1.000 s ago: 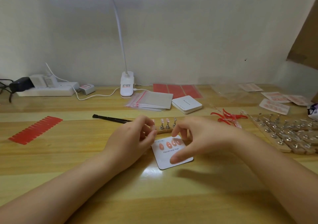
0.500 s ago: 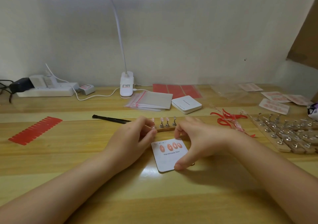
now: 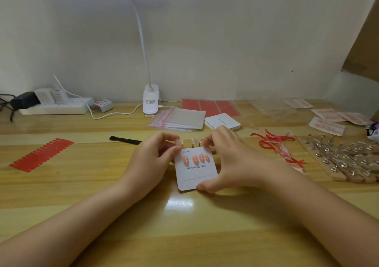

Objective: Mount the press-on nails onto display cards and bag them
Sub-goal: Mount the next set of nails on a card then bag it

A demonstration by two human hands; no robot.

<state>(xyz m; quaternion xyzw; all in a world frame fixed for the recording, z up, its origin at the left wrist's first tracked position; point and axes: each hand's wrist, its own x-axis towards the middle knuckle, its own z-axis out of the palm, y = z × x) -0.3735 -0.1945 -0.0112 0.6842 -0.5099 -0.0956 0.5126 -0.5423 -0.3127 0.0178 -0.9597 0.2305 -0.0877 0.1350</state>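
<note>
- Both hands meet at the middle of the wooden desk [image 3: 61, 186], one at each side of a white display card [image 3: 196, 171] that lies flat there.
- Right hand [image 3: 227, 160] spans the card's right side: its thumb presses the near right corner, while the curled fingers reach over the far edge, beside the small stands. It holds the card between thumb and fingers.
- Left hand [image 3: 151, 160] sits at the card's upper left corner, fingers curled, thumb and forefinger tips drawn close together by a pale nail [image 3: 178, 142]; whether they actually pinch it I cannot tell.
- Four peach press-on nails [image 3: 196, 159] are fixed in a row on the card above the words "Handmade Nail".
- Just behind the card, a wooden strip with small stands [image 3: 195, 142] carries more pale nails.
- Further back lie a stack of clear bags [image 3: 180, 120] with red strips and a pile of blank cards [image 3: 222, 121], side by side.
- At the right edge are more wooden strips of metal stands [image 3: 346, 160]; behind them, bagged nail sets [image 3: 328, 123].
- A red strip sheet [image 3: 41, 154] lies well to the left, and a black pen [image 3: 125, 140] near the left hand.
</note>
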